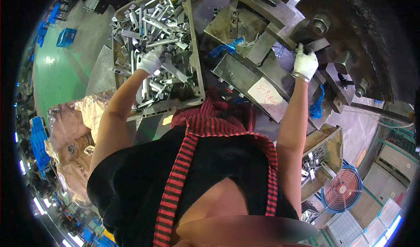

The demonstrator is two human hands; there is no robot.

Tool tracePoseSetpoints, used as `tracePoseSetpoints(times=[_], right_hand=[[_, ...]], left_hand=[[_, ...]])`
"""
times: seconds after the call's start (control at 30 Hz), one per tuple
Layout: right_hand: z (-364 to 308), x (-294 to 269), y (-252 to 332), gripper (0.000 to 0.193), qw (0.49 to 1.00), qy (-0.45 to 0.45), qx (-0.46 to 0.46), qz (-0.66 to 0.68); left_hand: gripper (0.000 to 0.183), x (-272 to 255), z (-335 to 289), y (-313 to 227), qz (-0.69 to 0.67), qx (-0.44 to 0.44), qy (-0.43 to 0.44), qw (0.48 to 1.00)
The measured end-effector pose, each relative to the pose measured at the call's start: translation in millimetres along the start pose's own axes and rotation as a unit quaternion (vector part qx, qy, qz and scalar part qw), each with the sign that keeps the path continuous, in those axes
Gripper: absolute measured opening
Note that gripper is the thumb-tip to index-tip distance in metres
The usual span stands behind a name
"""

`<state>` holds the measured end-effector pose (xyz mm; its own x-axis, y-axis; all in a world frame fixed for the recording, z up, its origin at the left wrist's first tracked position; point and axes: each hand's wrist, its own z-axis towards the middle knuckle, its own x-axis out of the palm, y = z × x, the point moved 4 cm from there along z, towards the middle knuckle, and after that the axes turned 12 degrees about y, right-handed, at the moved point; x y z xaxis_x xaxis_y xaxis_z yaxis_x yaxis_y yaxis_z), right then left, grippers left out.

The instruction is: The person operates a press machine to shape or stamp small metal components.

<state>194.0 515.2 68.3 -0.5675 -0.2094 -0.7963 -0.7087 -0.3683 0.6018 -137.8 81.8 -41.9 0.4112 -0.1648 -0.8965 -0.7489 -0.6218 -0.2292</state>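
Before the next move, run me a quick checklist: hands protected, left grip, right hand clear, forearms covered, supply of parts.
1. Hands gloved: ok. The left hand and right hand both wear white gloves.
2. Left grip secure on a part: cannot tell. The hand is among the loose metal parts in the crate, but its fingertips are hard to make out.
3. Right hand clear of the metal tooling: not ok. It is in among the blocks and large bolts; contact is unclear.
4. Forearms covered: not ok. Both the left forearm and right forearm are bare.
5. Parts available: ok. Many lie jumbled in the crate.
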Motion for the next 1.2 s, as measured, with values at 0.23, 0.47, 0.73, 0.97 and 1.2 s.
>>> tracePoseSetpoints(times=[0.23, 0.47, 0.73, 0.97, 1.2], right_hand=[[-16.2, -11.0, -9.6, 0.028, 0.992, -0.059, 0.011, 0.11], [-21.3, -10.6, 10.7, 0.025, 0.884, 0.145, 0.008, 0.444], [-46.2, -55.8, -15.8, 0.027, 0.955, 0.085, 0.007, 0.283], [-175.8, -159.5, -210.1, 0.035, 0.877, -0.101, -0.045, 0.467], [-176.8, -120.8, -187.3, 0.026, 0.861, -0.239, 0.187, 0.407]], left_hand=[[0.039, 35.4, -6.9, -67.9, 0.33, 0.103, 0.236, 0.908], [0.04, -72.9, -33.8, -75.7, -0.436, 0.054, 0.034, 0.898], [0.037, -110.5, 4.1, -305.6, -0.558, 0.197, 0.22, 0.775], [0.031, -94.0, 80.3, -452.2, -0.544, 0.319, 0.044, 0.775], [0.04, -57.7, 116.5, -457.9, -0.51, 0.276, -0.037, 0.814]])
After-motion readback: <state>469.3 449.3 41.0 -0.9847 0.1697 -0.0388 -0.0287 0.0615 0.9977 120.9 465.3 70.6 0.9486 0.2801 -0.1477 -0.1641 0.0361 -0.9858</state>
